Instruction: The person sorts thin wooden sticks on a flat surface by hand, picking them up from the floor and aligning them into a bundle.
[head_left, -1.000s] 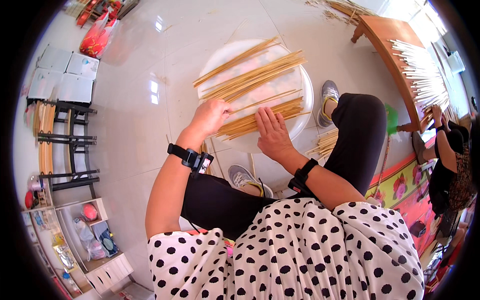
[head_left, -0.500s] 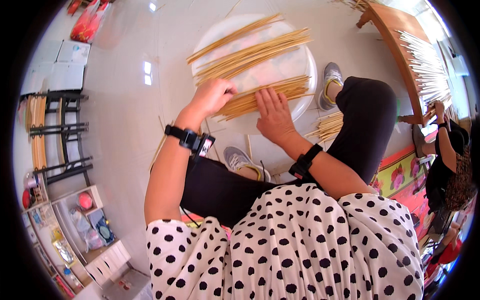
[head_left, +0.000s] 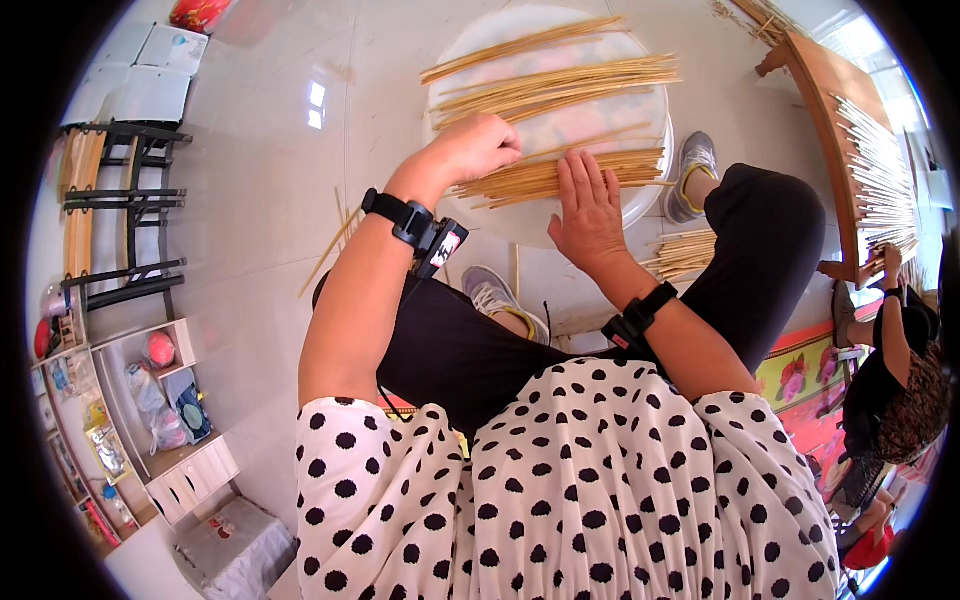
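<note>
A round white stool or small table [head_left: 655,120] stands in front of me, with thin straw-coloured sticks laid across it in separate bundles. Over the left end of the near bundle [head_left: 560,178], my left hand [head_left: 472,150] is closed with its fingers pinched together. One thin stick [head_left: 600,137] runs from its fingertips at a slant above that bundle. My right hand [head_left: 588,212] lies with fingers stretched out on the right part of the same bundle. Farther off are a middle bundle [head_left: 570,85] and a far bundle [head_left: 525,47].
More sticks [head_left: 682,255] lie by my right leg, and a few [head_left: 330,250] on the floor at left. A wooden bench [head_left: 815,100] at right bears pale sticks [head_left: 880,180], where another person's hand [head_left: 884,262] works. Shelves [head_left: 165,440] and folded black frames [head_left: 130,210] line the left.
The view has shifted, so the scene sits higher and farther right. A single stick now slants apart from the near bundle at my left fingertips. My right hand stays flat on the bundle.
</note>
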